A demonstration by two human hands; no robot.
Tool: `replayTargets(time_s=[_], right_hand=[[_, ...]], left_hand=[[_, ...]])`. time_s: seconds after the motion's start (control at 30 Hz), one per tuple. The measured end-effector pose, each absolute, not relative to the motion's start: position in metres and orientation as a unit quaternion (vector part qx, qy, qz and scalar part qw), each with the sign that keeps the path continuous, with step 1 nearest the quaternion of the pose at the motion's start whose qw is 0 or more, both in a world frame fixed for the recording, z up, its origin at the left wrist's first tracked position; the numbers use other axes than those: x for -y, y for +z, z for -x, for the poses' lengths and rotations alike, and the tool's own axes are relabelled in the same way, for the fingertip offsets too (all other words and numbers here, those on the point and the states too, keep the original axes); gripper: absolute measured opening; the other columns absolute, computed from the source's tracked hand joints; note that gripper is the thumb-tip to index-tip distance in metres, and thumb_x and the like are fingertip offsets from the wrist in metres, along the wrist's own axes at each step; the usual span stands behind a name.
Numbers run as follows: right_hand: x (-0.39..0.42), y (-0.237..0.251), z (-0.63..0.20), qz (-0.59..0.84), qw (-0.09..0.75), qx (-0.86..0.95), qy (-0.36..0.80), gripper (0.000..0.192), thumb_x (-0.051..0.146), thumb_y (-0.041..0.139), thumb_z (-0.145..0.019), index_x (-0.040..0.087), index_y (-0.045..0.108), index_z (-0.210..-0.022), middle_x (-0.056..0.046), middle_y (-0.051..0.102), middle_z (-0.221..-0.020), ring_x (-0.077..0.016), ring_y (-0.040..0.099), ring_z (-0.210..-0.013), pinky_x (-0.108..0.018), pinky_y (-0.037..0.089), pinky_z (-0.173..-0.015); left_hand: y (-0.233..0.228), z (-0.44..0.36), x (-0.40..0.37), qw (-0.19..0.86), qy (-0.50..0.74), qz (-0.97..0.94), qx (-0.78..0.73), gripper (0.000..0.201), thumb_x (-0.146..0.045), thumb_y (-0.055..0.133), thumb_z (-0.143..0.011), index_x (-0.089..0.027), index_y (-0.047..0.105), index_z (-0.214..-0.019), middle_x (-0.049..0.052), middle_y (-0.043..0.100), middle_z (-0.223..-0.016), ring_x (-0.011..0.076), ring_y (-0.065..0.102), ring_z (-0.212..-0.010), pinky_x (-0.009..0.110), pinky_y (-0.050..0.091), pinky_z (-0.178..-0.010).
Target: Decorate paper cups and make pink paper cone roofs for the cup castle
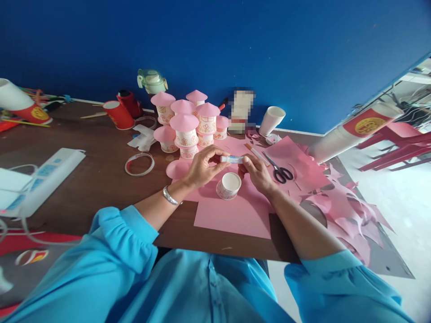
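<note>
Glue stick (231, 159) is hovering just above the paper cup (229, 185), both hands pinching it: left hand (201, 167) gripping one end, right hand (256, 172) the other. Risk, I'd judge: a slipping pull could be knocking the cup toward the scissors (280, 171) beside it.

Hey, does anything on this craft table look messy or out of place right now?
Yes: pink paper offcuts spill over the table's right edge, and a long stack of cups lies tipped on its side there.

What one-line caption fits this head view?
Both hands, left hand and right hand, hold a glue stick above a paper cup on pink paper.
</note>
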State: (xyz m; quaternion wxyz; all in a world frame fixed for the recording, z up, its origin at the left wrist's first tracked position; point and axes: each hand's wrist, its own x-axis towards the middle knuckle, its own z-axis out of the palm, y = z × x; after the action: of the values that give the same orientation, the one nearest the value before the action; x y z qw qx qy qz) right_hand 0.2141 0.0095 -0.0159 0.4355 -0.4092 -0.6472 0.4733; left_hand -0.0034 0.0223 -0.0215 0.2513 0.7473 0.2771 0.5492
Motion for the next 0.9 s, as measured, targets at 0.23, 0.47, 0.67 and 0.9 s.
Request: replayTargets(time_s=[0.23,0.47,0.67,0.9], right_hand=[[-0.010,-0.019,-0.212,0.383,0.448,0.587,0.555,0.055,0.076,0.075,-0.082,0.022,0.063,-0.085,0.002,0.060,-0.069,-0.0131,0.057,-0.059,-0.028,0.049,-0.056],[-0.012,-0.003,-0.216,0.344,0.561,0.492,0.571,0.037,0.053,0.085,-0.080,0.023,0.064,-0.088,0.008,0.048,-0.067,-0.0089,0.046,-0.053,-0.026,0.046,-0.053],[0.001,0.018,-0.221,0.362,0.633,0.538,0.422,0.040,0.059,0.085,-0.082,0.025,0.066,-0.087,0.003,0.060,-0.079,-0.0093,0.050,-0.056,-0.028,0.048,-0.054],[0.029,0.025,-0.209,0.415,0.497,0.717,0.256,0.034,0.059,0.067,-0.098,0.026,0.062,-0.099,-0.002,0.071,-0.089,-0.0156,0.063,-0.069,-0.031,0.054,-0.065]], left_hand=[[-0.027,0.004,-0.022,0.305,0.524,-0.741,-0.289,0.024,-0.033,0.079,-0.093,-0.020,0.072,-0.112,0.006,0.075,-0.107,0.0134,0.072,-0.088,0.027,0.063,-0.078],[-0.018,0.014,-0.021,0.471,0.469,-0.709,-0.237,0.074,-0.054,0.077,-0.091,-0.031,0.046,-0.154,0.017,0.062,-0.149,0.0260,0.071,-0.122,0.041,0.062,-0.099],[-0.017,0.026,-0.023,0.392,0.281,-0.853,-0.200,0.108,-0.061,0.096,-0.064,-0.030,0.048,-0.156,0.019,0.055,-0.160,0.0387,0.053,-0.150,0.057,0.052,-0.117],[-0.033,0.011,-0.020,0.304,0.252,-0.892,-0.220,0.070,-0.046,0.091,-0.076,-0.022,0.062,-0.135,0.013,0.076,-0.129,0.0328,0.074,-0.117,0.052,0.059,-0.103]])
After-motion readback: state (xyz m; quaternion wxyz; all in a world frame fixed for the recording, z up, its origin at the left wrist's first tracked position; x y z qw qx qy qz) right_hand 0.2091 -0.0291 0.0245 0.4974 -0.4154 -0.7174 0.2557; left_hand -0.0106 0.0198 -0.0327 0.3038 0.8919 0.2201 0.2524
